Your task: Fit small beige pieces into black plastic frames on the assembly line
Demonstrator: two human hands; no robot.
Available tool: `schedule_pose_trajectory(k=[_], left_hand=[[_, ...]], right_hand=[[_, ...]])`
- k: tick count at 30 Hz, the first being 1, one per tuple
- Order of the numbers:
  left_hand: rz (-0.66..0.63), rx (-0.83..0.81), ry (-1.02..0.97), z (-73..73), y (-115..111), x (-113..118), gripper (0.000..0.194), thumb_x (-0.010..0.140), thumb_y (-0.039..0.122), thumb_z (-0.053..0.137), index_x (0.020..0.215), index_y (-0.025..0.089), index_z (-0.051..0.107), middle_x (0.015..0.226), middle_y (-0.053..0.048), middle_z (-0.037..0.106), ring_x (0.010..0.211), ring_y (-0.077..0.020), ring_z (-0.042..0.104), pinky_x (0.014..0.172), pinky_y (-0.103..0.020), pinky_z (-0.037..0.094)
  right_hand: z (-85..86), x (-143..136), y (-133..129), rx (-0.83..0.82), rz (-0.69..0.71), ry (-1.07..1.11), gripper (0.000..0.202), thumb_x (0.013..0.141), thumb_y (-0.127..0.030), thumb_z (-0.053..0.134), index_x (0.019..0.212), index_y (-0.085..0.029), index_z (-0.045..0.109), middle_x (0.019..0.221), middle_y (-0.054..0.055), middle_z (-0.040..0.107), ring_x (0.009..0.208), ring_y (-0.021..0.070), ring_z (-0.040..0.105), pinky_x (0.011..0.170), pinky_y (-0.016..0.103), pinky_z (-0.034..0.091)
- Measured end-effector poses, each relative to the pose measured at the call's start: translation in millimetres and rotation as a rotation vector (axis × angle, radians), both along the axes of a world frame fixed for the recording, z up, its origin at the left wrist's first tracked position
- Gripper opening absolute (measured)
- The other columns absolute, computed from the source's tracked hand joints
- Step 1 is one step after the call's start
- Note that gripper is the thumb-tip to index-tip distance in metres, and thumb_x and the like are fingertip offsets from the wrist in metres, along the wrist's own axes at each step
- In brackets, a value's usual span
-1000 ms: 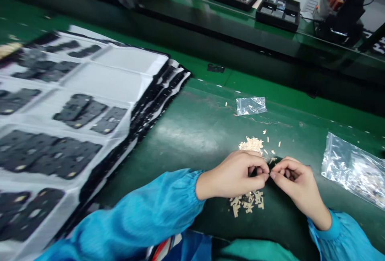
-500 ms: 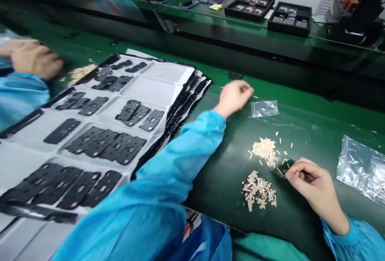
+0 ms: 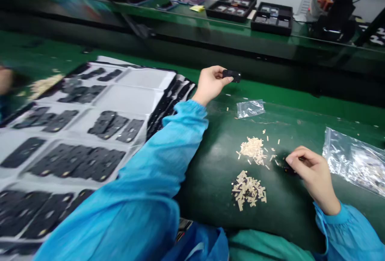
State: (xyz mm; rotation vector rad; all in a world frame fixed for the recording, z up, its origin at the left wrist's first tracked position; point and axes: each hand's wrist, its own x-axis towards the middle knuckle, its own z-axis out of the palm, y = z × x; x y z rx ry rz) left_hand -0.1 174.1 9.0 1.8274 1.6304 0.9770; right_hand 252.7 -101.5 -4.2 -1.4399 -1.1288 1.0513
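Out at the far side of the bench (image 3: 216,148), the left hand (image 3: 221,77) has a black plate (image 3: 235,76) by one end, thumb on the near face and fingers behind. The left is plainly the nearer hand — it's on the plate, arm stretched forward past the tray (image 3: 120,97). From the right hand (image 3: 296,161), the plate lies away to the left and farther forward, well apart.

Now the long axis: it runs crosswise, nearly level, dipping slightly to the right. The free end points right, away from the left fingers, and the small bag (image 3: 250,109) sits just nearer the body. Is the plate raised or resting on the green? Can't tell from here.

And the right hand — thumb and forefinger pinched together on a dark piece (image 3: 288,167), mostly hidden, so its long axis can't be read. That pinch sits to the right of two heaps of pale strips, the far heap (image 3: 252,148) and the near heap (image 3: 249,190).
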Motion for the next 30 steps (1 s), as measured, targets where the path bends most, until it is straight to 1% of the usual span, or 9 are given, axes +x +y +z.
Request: schedule_pose_trajectory(k=[2, 5, 9, 12, 14, 19, 22, 25, 30], left_hand=[[-0.170, 0.310, -0.038, 8.4, -52, 9, 0.012, 0.082, 0.019, 0.072, 0.094, 0.017, 0.076, 0.095, -0.004, 0.068, 0.092, -0.0207, 0.063, 0.082, -0.033, 0.051], [-0.438, 0.739, 0.032, 11.1, -138, 20, 0.027, 0.083, 0.007, 0.067, 0.096, 0.028, 0.078, 0.093, -0.001, 0.063, 0.088, -0.0180, 0.060, 0.077, -0.032, 0.049], [-0.684, 0.745, 0.033, 2.6, -204, 31, 0.030, 0.084, 0.005, 0.068, 0.103, 0.027, 0.076, 0.088, -0.002, 0.065, 0.079, -0.0175, 0.060, 0.070, -0.032, 0.048], [-0.816, 0.440, -0.086, 0.2, -209, 30, 0.028, 0.085, 0.011, 0.066, 0.108, 0.024, 0.075, 0.100, -0.006, 0.069, 0.088, -0.0208, 0.064, 0.077, -0.036, 0.052], [-0.809, 0.131, -0.218, 1.8, -205, 28, 0.032, 0.085, 0.018, 0.068, 0.117, 0.023, 0.072, 0.106, -0.008, 0.071, 0.094, -0.0223, 0.066, 0.081, -0.037, 0.053], [-0.818, -0.533, -0.370, -1.6, -203, 33, 0.051, 0.091, 0.024, 0.066, 0.141, 0.020, 0.057, 0.068, 0.005, 0.059, 0.060, -0.0120, 0.055, 0.058, -0.025, 0.046], [-0.684, -0.620, -0.534, -9.5, -207, 39, 0.047, 0.090, 0.024, 0.065, 0.136, 0.017, 0.055, 0.068, 0.006, 0.056, 0.060, -0.0117, 0.059, 0.058, -0.024, 0.049], [-0.527, -0.671, -0.652, -13.9, -208, 41, 0.042, 0.088, 0.025, 0.068, 0.126, 0.017, 0.050, 0.071, 0.003, 0.064, 0.061, -0.0144, 0.068, 0.056, -0.023, 0.051], [-0.483, -0.612, -0.684, -12.1, -212, 42, 0.054, 0.090, 0.024, 0.067, 0.139, 0.017, 0.047, 0.065, 0.005, 0.063, 0.063, -0.0150, 0.067, 0.058, -0.023, 0.054]], right_hand=[[3.4, -1, 4, -0.026, -0.095, 0.160, 0.012, 0.084, -0.028, 0.077, 0.095, -0.025, 0.076, 0.074, -0.002, 0.062, 0.057, 0.0120, 0.049, 0.051, 0.024, 0.040], [10.0, -9, 8, -0.075, -0.124, 0.353, 0.043, 0.083, -0.033, 0.078, 0.124, -0.028, 0.066, 0.080, -0.001, 0.067, 0.062, 0.0143, 0.055, 0.049, 0.023, 0.044], [14.6, -20, 7, -0.107, -0.045, 0.382, 0.052, 0.083, -0.030, 0.079, 0.132, -0.026, 0.061, 0.074, -0.003, 0.068, 0.060, 0.0135, 0.055, 0.052, 0.023, 0.046], [13.9, -20, 3, -0.101, -0.067, 0.289, 0.049, 0.084, -0.026, 0.077, 0.130, -0.025, 0.061, 0.073, -0.003, 0.068, 0.054, 0.0114, 0.050, 0.051, 0.023, 0.042], [12.7, -20, 0, -0.103, -0.058, 0.226, 0.049, 0.084, -0.025, 0.075, 0.131, -0.026, 0.060, 0.074, -0.003, 0.069, 0.055, 0.0122, 0.051, 0.051, 0.025, 0.040], [11.0, -21, -1, -0.098, -0.005, 0.084, 0.051, 0.084, -0.024, 0.073, 0.133, -0.027, 0.060, 0.082, -0.002, 0.071, 0.060, 0.0136, 0.052, 0.053, 0.026, 0.041], [11.0, -21, 2, -0.033, -0.123, -0.003, 0.041, 0.081, -0.025, 0.076, 0.121, -0.025, 0.068, 0.091, 0.001, 0.071, 0.069, 0.0152, 0.055, 0.054, 0.026, 0.044], [11.7, -20, 4, -0.047, -0.180, -0.017, 0.016, 0.080, -0.029, 0.077, 0.094, -0.021, 0.075, 0.076, 0.000, 0.068, 0.065, 0.0148, 0.055, 0.057, 0.026, 0.046], [13.7, -22, 0, -0.162, -0.131, -0.050, 0.012, 0.078, -0.031, 0.077, 0.074, -0.019, 0.075, 0.068, 0.002, 0.070, 0.057, 0.0138, 0.054, 0.054, 0.026, 0.044]])
